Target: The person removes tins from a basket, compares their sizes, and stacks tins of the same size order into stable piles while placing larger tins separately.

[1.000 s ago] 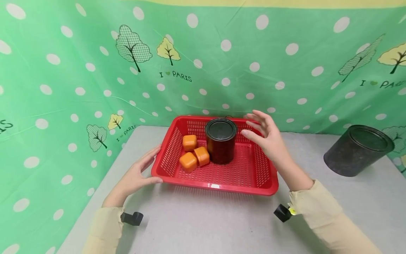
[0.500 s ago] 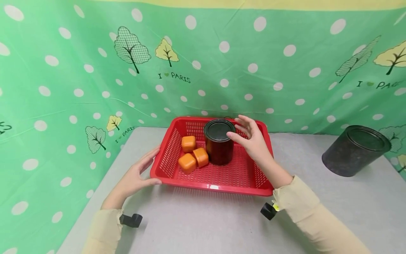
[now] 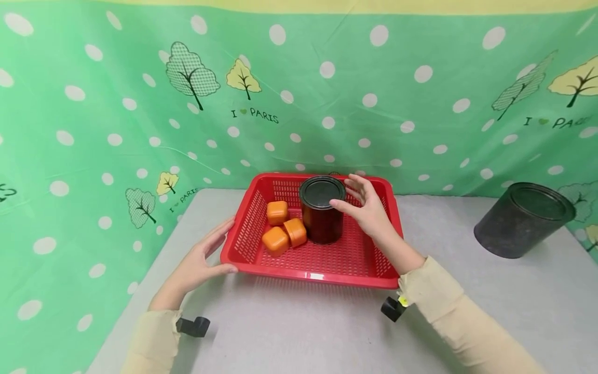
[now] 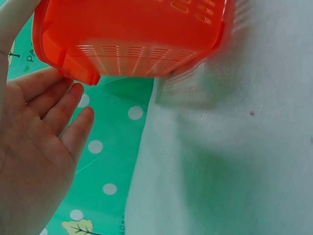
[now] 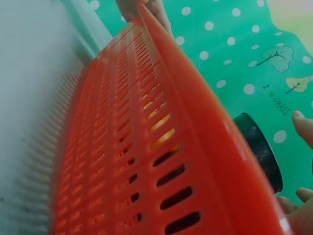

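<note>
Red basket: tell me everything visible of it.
The red basket is rectangular, apparently plastic, with a smooth rim, slotted walls and a perforated floor. It sits upright on the gray table, holding three orange blocks and a dark can. The left hand touches its left end; the right hand is above its right part.

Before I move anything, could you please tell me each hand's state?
Left hand: open, touching the red basket.
Right hand: open, close to the black can inside the basket, not gripping it.
</note>
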Motion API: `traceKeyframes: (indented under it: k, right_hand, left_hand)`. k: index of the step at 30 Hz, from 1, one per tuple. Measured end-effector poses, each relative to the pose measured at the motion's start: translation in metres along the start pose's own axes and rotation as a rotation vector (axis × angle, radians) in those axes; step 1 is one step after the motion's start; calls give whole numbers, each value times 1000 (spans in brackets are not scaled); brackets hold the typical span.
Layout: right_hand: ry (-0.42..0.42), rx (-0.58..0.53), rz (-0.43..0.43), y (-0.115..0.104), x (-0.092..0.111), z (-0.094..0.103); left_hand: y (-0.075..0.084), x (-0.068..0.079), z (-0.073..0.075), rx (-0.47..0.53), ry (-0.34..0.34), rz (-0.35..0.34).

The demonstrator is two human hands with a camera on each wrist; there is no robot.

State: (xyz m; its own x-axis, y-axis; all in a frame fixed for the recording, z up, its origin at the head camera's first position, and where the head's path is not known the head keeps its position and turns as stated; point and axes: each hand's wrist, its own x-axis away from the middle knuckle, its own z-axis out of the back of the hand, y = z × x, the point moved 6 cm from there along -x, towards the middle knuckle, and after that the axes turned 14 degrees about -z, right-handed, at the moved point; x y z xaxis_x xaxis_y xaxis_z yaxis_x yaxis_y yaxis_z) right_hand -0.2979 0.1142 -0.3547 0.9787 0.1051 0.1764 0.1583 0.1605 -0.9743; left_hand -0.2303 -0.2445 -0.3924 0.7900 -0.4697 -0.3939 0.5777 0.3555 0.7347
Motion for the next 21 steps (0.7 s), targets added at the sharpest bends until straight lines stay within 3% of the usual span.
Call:
traceKeyframes:
  k: [15, 21]
  right_hand:
    - [-46, 73, -34, 15, -9, -10]
    - [-23, 101, -41, 17, -12, -8]
  left_hand:
    - [1, 2, 0, -3, 3, 6]
    - [2, 0, 1, -17, 0, 5]
